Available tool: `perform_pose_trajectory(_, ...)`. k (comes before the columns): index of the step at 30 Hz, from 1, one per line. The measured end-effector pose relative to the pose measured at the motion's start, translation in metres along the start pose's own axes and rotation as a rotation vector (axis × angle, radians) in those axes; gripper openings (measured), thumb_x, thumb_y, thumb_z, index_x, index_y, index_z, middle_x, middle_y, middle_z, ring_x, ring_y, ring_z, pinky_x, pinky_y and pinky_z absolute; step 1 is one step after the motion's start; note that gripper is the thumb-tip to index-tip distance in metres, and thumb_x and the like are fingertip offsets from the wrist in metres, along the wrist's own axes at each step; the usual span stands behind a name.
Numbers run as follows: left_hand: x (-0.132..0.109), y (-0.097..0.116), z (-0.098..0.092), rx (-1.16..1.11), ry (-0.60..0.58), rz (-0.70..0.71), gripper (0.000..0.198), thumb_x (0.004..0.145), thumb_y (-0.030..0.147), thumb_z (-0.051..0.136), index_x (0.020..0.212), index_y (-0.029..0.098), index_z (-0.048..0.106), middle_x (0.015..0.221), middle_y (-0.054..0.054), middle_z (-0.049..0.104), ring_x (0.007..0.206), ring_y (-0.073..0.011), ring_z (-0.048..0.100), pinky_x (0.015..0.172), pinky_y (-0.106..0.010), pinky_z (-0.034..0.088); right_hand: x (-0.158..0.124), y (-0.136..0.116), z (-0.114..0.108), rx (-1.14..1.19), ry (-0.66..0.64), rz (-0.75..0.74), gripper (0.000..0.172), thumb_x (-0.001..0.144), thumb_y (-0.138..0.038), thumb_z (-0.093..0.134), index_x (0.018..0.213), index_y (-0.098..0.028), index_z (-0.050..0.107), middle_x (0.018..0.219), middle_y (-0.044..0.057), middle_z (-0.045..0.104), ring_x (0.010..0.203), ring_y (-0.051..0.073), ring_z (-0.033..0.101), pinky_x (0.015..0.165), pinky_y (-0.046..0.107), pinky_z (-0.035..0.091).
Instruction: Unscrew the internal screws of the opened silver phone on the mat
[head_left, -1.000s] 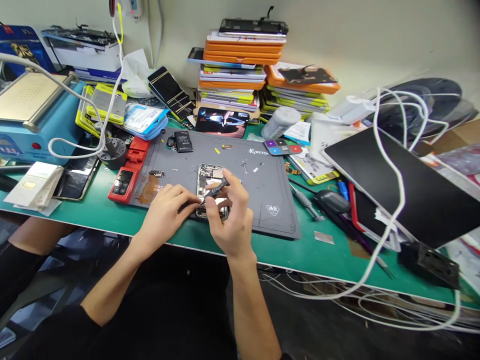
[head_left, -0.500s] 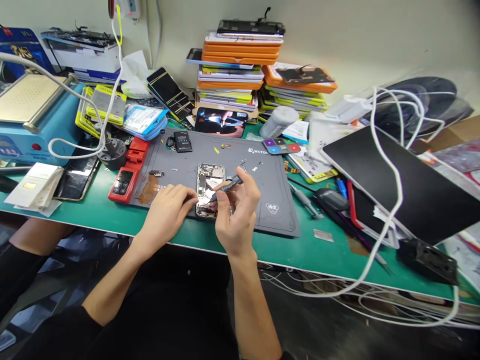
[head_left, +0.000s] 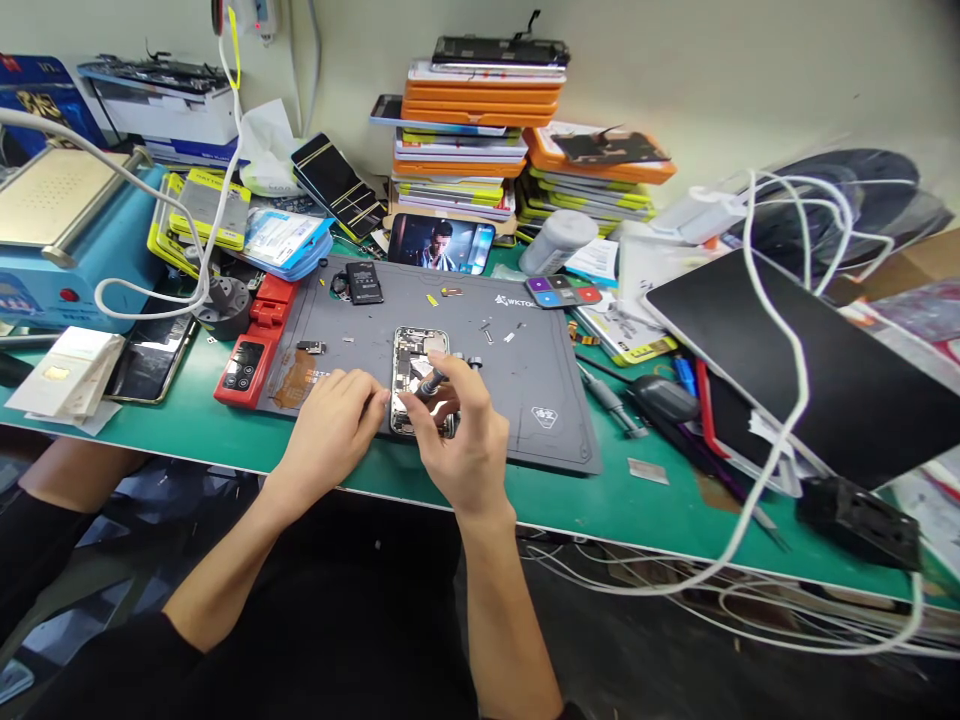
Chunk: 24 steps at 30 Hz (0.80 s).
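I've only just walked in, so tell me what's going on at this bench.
The person's right hand holds a slim dark tool over an opened phone lying on a gray mat. The left hand is beside the phone's left edge; whether it holds anything is unclear. A flat black block lies farther back.

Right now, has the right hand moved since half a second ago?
Yes: the right hand moved left over the opened phone, farther from the white badge on the gray mat.

Electronics workshop, opened phone (head_left: 407,352), work mat (head_left: 536,375), battery (head_left: 365,284)
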<state>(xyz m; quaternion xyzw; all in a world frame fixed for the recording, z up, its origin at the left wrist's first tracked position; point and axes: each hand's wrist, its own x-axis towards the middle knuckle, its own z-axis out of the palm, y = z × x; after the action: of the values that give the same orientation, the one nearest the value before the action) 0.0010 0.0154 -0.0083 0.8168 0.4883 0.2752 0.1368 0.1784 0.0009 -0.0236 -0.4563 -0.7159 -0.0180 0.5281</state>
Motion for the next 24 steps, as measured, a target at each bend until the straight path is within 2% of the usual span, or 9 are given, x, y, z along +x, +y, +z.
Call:
perform_pose_trajectory(3, -0.0002, 0.0001, -0.0001, -0.002, 0.004, -0.004, 0.028, 0.117, 0.03, 0.043, 0.092, 0.024, 0.053, 0.087, -0.002, 0.064, 0.084, -0.0229, 0.055, 0.08, -0.039, 0.042, -0.0002, 0.0001, -0.0017, 0.039, -0.022, 0.013, 0.057, 0.105, -0.014, 0.055, 0.158, -0.033, 0.044, 0.133, 0.007, 0.077, 0.092, 0.017, 0.08, 0.064, 0.028, 0.064)
perform_pose_trajectory(6, 0.0001, 0.0004, -0.0004, -0.014, 0.006, -0.011, 0.027, 0.117, 0.031, 0.044, 0.092, 0.024, 0.053, 0.088, -0.002, 0.065, 0.084, -0.0226, 0.056, 0.08, -0.039, 0.042, -0.0023, 0.0005, -0.0027, 0.102, -0.056, 0.05, 0.061, 0.104, -0.01, 0.042, 0.161, -0.031, 0.04, 0.137, 0.011, 0.076, 0.11, 0.021, 0.081, 0.074, 0.032, 0.068)
perform_pose_trajectory(10, 0.0007, 0.0002, -0.0011, -0.041, -0.004, -0.017, 0.024, 0.116, 0.033, 0.049, 0.094, 0.023, 0.055, 0.088, -0.001, 0.066, 0.085, -0.0219, 0.057, 0.08, -0.038, 0.042, -0.0035, 0.0003, -0.0028, 0.067, -0.027, 0.097, 0.059, 0.107, -0.015, 0.051, 0.162, -0.033, 0.04, 0.141, 0.01, 0.075, 0.102, 0.018, 0.081, 0.07, 0.03, 0.067)
perform_pose_trajectory(14, 0.0008, -0.0007, -0.0015, -0.049, -0.016, -0.014, 0.021, 0.113, 0.035, 0.058, 0.096, 0.023, 0.058, 0.09, -0.001, 0.068, 0.086, -0.0221, 0.058, 0.08, -0.038, 0.043, -0.0025, -0.0003, -0.0031, 0.066, -0.037, 0.124, 0.056, 0.111, -0.016, 0.038, 0.163, -0.035, 0.039, 0.145, 0.009, 0.073, 0.105, 0.018, 0.079, 0.078, 0.033, 0.069)
perform_pose_trajectory(17, 0.0005, -0.0009, -0.0019, -0.057, -0.021, -0.01, 0.019, 0.112, 0.033, 0.06, 0.096, 0.023, 0.059, 0.09, -0.001, 0.069, 0.087, -0.022, 0.057, 0.081, -0.038, 0.043, -0.0011, -0.0008, -0.0027, 0.039, -0.042, 0.095, 0.056, 0.109, -0.024, 0.053, 0.162, -0.034, 0.038, 0.145, 0.009, 0.073, 0.095, 0.017, 0.078, 0.067, 0.029, 0.066)
perform_pose_trajectory(19, 0.0004, -0.0006, -0.0022, -0.058, -0.024, -0.006, 0.019, 0.112, 0.033, 0.061, 0.096, 0.023, 0.06, 0.091, -0.001, 0.07, 0.087, -0.022, 0.057, 0.081, -0.038, 0.042, -0.0003, -0.0012, -0.0025, 0.023, -0.027, 0.066, 0.058, 0.108, -0.023, 0.058, 0.161, -0.035, 0.039, 0.14, 0.008, 0.075, 0.089, 0.016, 0.077, 0.062, 0.027, 0.063)
perform_pose_trajectory(24, 0.0004, 0.0001, -0.0028, -0.067, -0.015, 0.0, 0.018, 0.112, 0.034, 0.062, 0.099, 0.022, 0.064, 0.094, -0.001, 0.072, 0.088, -0.0216, 0.059, 0.084, -0.038, 0.043, 0.0002, -0.0027, -0.0032, 0.028, -0.025, 0.09, 0.057, 0.11, -0.016, 0.042, 0.164, -0.032, 0.037, 0.14, 0.011, 0.074, 0.091, 0.017, 0.078, 0.07, 0.032, 0.066)
